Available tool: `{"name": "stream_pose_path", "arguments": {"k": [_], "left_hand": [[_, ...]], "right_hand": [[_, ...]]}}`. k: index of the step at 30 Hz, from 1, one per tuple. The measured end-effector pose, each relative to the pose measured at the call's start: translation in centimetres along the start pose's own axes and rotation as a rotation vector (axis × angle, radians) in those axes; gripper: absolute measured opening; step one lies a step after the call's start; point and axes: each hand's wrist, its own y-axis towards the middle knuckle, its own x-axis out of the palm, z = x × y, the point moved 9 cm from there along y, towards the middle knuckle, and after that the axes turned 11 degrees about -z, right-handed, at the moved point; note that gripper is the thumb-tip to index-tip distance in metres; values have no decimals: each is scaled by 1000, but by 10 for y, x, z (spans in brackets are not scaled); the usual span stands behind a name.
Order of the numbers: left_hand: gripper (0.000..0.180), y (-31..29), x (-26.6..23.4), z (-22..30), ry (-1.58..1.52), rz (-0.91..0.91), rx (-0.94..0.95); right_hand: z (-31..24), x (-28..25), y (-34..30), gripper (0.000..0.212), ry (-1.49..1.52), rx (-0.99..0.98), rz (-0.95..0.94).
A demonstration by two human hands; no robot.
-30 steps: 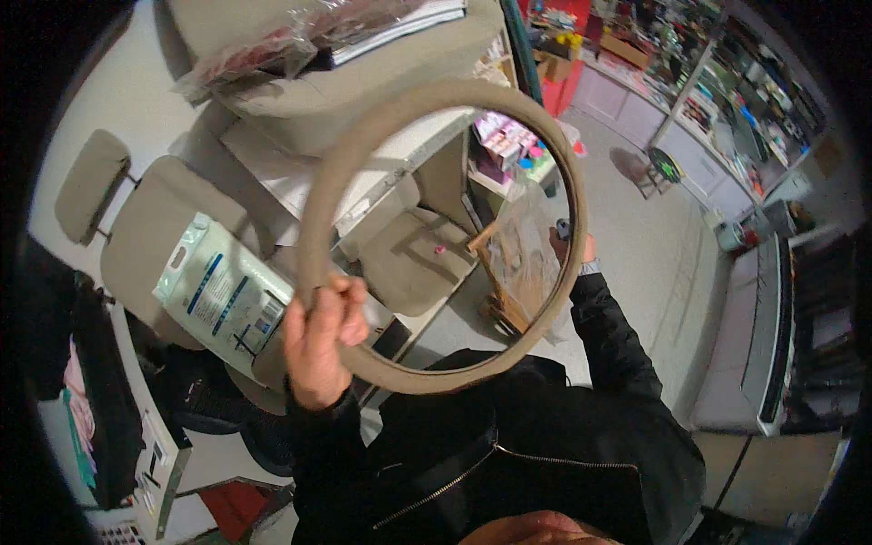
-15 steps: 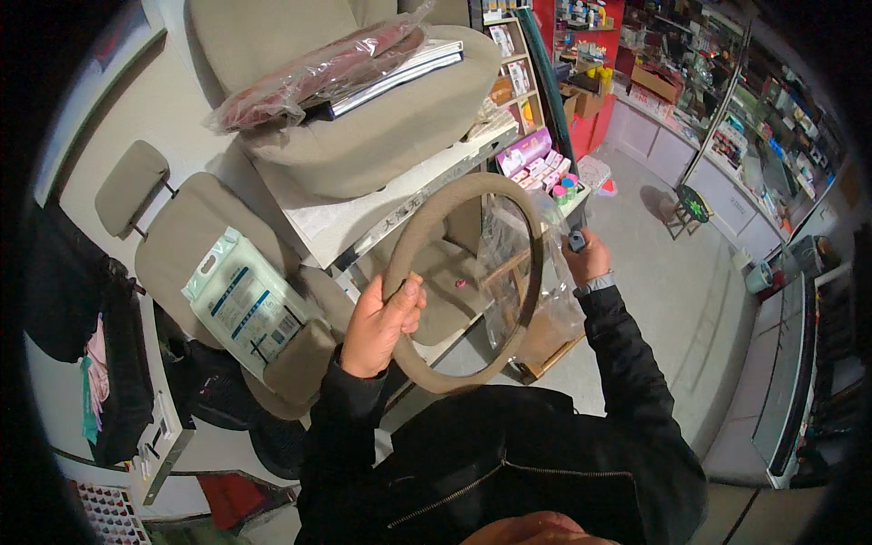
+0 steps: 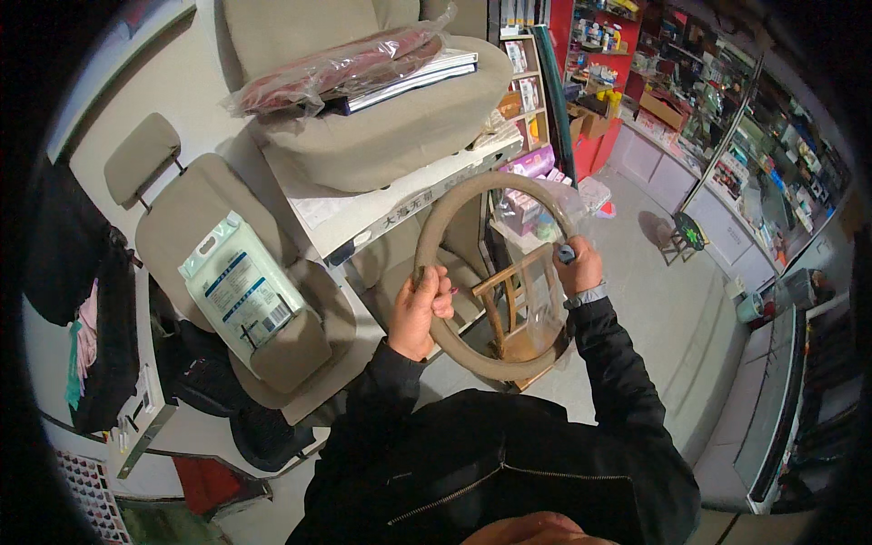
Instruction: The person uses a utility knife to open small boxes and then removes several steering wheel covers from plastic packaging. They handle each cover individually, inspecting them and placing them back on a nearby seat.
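One beige ring (image 3: 504, 369), gripped at its left

At far left, a white package (image 3: 243, 283) lies across a beige seat back (image 3: 222, 177); its face carries blue bands, small print and a barcode. Further right, a red bundle (image 3: 336, 68) in clear plastic lies on a beige cushion (image 3: 381, 145), on a white table (image 3: 313, 213). Dark lettering runs along the table's front edge. The left hand (image 3: 420, 313) is closed firmly around the ring's left rim. The ring is held up, just right of the table's near corner, a wooden frame (image 3: 518, 268) showing through it. The right hand (image 3: 583, 270) is curled around a small dark object (image 3: 566, 253) beside the right rim; whether it touches the ring, I cannot tell.
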Motion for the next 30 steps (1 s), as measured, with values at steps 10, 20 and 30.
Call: {"name": "stream_pose_path", "arguments": {"k": [10, 20, 30], "left_hand": [[33, 2, -10, -36, -12, -15, -41], [30, 10, -9, -47, 2, -92, -24], [29, 8, -11, -51, 47, -112, -42]], "right_hand": [[-41, -6, -10, 23, -39, -106, -37], [-76, 1, -28, 22, -54, -237, -177], [-91, -7, -29, 24, -145, -239, -194]]}}
